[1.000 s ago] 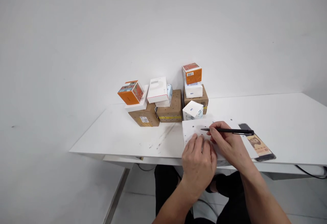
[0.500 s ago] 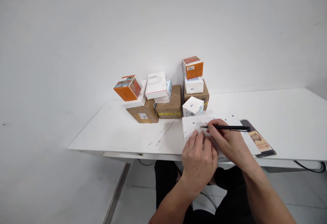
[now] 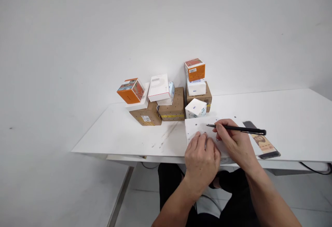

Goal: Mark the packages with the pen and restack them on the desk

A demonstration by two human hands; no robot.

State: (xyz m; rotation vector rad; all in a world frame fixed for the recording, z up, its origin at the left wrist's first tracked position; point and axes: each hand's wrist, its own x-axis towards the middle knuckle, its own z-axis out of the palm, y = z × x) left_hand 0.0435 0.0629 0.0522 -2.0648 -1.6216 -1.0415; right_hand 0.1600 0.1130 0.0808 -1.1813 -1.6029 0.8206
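Note:
My right hand [image 3: 234, 140] pinches a black pen [image 3: 241, 129], whose tip points left over a white box [image 3: 197, 126] with small black dots on its top. My left hand [image 3: 202, 159] lies flat on the near left part of that box, fingers stretched out, pressing it down. The box sits at the near edge of the white table [image 3: 124, 135].
Behind the box stands a heap of small boxes: an orange one [image 3: 130, 91], a white one [image 3: 158, 87], brown cartons [image 3: 173, 107], an orange one on top [image 3: 195, 69], a white cube [image 3: 195, 109]. A dark card with a picture [image 3: 263, 144] lies to the right. A cable [image 3: 315, 169] hangs at right.
The pen has shifted slightly to the right over the box top. My left hand stays on the box. The view has moved a little.

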